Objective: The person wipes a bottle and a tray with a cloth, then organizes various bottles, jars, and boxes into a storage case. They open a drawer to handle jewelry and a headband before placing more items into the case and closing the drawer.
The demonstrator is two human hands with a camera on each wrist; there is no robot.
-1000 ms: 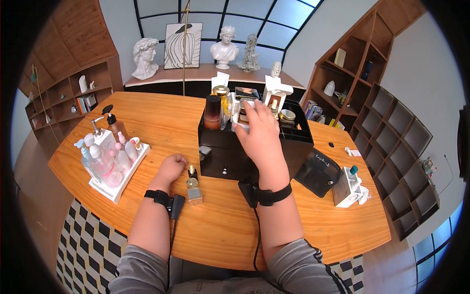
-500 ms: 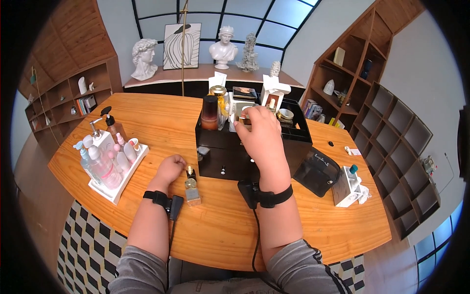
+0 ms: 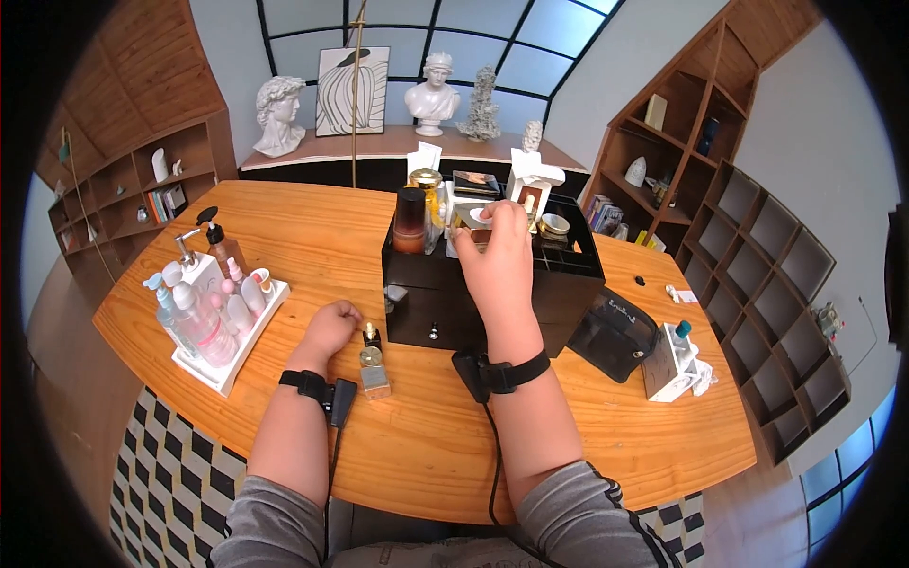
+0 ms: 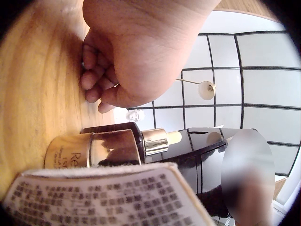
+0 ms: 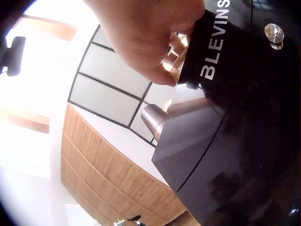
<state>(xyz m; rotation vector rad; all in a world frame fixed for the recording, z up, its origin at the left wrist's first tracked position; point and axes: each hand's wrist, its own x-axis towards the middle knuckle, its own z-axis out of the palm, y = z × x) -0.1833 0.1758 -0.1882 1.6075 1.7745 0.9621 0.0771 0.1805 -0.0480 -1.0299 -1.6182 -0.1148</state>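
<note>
My right hand (image 3: pixel 498 254) reaches over the front of a black organizer (image 3: pixel 454 308), thumb and fingers pinching a clear and gold container (image 3: pixel 471 227) among cosmetics. In the right wrist view the hand (image 5: pixel 146 37) partly covers this gold-toned item (image 5: pixel 177 59), above the organizer's lettered front (image 5: pixel 211 52). My left hand (image 3: pixel 331 327) rests on the table, fingers loosely curled and empty. Beside it stand a dropper bottle (image 3: pixel 370 334), a gold jar (image 3: pixel 370 356) and a small box (image 3: pixel 376 381). The left wrist view shows the jar (image 4: pixel 110 148) near that hand (image 4: pixel 146 52).
A brown bottle (image 3: pixel 410 222) and a white open box (image 3: pixel 530 180) stand in the organizer. On the left is a white tray (image 3: pixel 222 379) of bottles. To the right lie a black pouch (image 3: pixel 615 336) and a white box (image 3: pixel 670 369) holding a teal-capped bottle.
My right hand has moved slightly down and left into the organizer's front area, its fingers closer together around the container. The left hand stays where it was.
</note>
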